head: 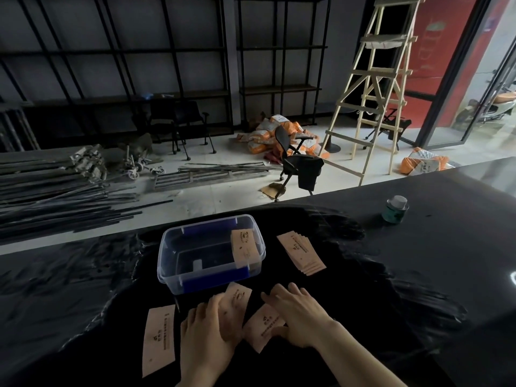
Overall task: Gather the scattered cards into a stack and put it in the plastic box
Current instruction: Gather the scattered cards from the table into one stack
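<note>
A clear plastic box [170,255] with blue clips stands on the black cloth, with a stack of pale cards [244,247] leaning inside its right end. My left hand [208,333] lies flat on a card [237,300] just in front of the box. My right hand [298,314] presses flat on another card [262,325] beside it. A single card [159,339] lies to the left of my left hand. A fanned pile of cards [301,252] sits to the right of the box.
A small green can with a white lid [395,209] stands on the dark table at the far right. Beyond the table's far edge are an office chair [296,157], a wooden ladder [374,88], metal rods on the floor and black shelving.
</note>
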Demonstrator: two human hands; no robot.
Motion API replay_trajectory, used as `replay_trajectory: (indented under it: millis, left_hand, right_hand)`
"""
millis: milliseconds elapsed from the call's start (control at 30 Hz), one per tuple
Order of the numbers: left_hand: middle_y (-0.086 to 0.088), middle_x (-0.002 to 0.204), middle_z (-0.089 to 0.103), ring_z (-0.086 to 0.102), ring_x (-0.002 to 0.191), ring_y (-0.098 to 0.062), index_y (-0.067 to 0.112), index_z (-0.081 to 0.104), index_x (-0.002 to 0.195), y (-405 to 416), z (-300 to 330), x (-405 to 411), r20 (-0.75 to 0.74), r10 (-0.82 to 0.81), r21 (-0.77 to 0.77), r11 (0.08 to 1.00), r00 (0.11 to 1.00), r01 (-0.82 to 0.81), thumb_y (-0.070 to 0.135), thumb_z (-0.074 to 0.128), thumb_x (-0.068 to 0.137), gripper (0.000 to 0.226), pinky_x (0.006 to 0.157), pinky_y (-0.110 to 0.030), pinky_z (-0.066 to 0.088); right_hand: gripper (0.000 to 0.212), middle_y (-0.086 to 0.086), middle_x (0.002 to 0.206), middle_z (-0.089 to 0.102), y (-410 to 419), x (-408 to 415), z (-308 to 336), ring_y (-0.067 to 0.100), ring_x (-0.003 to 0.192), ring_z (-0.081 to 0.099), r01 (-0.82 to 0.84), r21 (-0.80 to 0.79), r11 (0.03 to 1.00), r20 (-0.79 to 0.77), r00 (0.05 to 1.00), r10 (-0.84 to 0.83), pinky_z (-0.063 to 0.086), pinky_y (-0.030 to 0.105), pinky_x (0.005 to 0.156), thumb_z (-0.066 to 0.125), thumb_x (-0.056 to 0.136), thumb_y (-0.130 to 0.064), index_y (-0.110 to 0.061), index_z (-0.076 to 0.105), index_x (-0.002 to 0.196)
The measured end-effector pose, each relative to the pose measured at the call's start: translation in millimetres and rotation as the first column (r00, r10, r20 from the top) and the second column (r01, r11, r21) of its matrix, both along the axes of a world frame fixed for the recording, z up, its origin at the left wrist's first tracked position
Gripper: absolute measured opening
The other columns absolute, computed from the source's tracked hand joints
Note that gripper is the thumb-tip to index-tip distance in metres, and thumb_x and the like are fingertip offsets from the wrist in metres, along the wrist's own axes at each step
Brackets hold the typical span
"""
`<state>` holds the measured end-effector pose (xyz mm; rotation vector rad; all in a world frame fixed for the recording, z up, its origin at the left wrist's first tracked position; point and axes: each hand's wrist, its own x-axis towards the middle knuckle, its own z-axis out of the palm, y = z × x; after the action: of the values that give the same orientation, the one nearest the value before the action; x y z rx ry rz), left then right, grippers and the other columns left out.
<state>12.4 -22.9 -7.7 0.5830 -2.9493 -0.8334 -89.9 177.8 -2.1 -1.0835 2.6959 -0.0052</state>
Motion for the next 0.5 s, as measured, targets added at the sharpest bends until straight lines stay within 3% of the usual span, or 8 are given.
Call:
replay_trajectory:
  millis: [133, 200, 267, 367, 500]
  left_hand:
    - [0.013, 0.121, 0.050, 0.063, 0.099, -0.009, 0.047, 0.042, 0.130, -7, -3, -1, -0.066, 0.052, 0.165, 0.985, 0.996, -0.041, 0.028, 0.083, 0.075, 0.072, 0.083, -0.032, 0.058]
    - [0.022, 0.115, 0.048, 0.064, 0.090, -0.001, 0.062, 0.040, 0.116, -8, -5, -2, -0.115, 0.028, 0.172, 0.985, 0.993, -0.008, 0.020, 0.081, 0.078, 0.070, 0.073, -0.023, 0.058]
    - [0.028, 0.111, 0.048, 0.062, 0.092, 0.004, 0.070, 0.038, 0.105, -8, -7, -2, -0.152, 0.031, 0.186, 0.983, 0.988, -0.002, 0.015, 0.079, 0.083, 0.072, 0.066, -0.013, 0.050]
    - [0.030, 0.113, 0.051, 0.061, 0.099, 0.007, 0.071, 0.041, 0.105, -5, -6, -1, -0.173, 0.015, 0.225, 0.974, 0.985, 0.025, 0.014, 0.072, 0.089, 0.066, 0.071, -0.011, 0.048]
    - [0.023, 0.110, 0.066, 0.064, 0.104, 0.010, 0.061, 0.052, 0.115, 14, 1, -3, -0.203, -0.125, 0.327, 0.926, 0.971, 0.188, 0.010, 0.059, 0.098, 0.054, 0.087, -0.019, 0.057]
  right_hand:
    - [0.064, -0.003, 0.144, 0.043, 14, 13, -6, 0.025, 0.135, 0.037, 0.072, -0.205, 0.976, -0.044, 0.996, -0.082, 0.037, 0.034, 0.108, 0.063, 0.094, -0.055, -0.027, 0.045, 0.149]
    - [0.056, 0.000, 0.149, 0.049, 20, 26, -12, 0.029, 0.147, 0.034, 0.069, -0.293, 0.954, -0.090, 0.991, -0.100, 0.039, 0.038, 0.115, 0.066, 0.096, -0.046, -0.021, 0.050, 0.144]
    - [0.056, 0.006, 0.144, 0.060, 22, 36, -19, 0.036, 0.144, 0.045, 0.051, -0.310, 0.949, -0.220, 0.967, -0.124, 0.050, 0.042, 0.109, 0.081, 0.087, -0.034, -0.013, 0.062, 0.135]
    - [0.058, 0.012, 0.144, 0.063, 20, 43, -25, 0.038, 0.140, 0.050, 0.093, -0.367, 0.926, -0.265, 0.943, -0.200, 0.056, 0.042, 0.101, 0.092, 0.076, -0.025, -0.008, 0.069, 0.126]
    - [0.072, 0.013, 0.155, 0.051, 20, 43, -31, 0.035, 0.145, 0.042, 0.126, -0.482, 0.867, -0.212, 0.943, -0.255, 0.055, 0.045, 0.102, 0.089, 0.079, -0.021, -0.005, 0.058, 0.142]
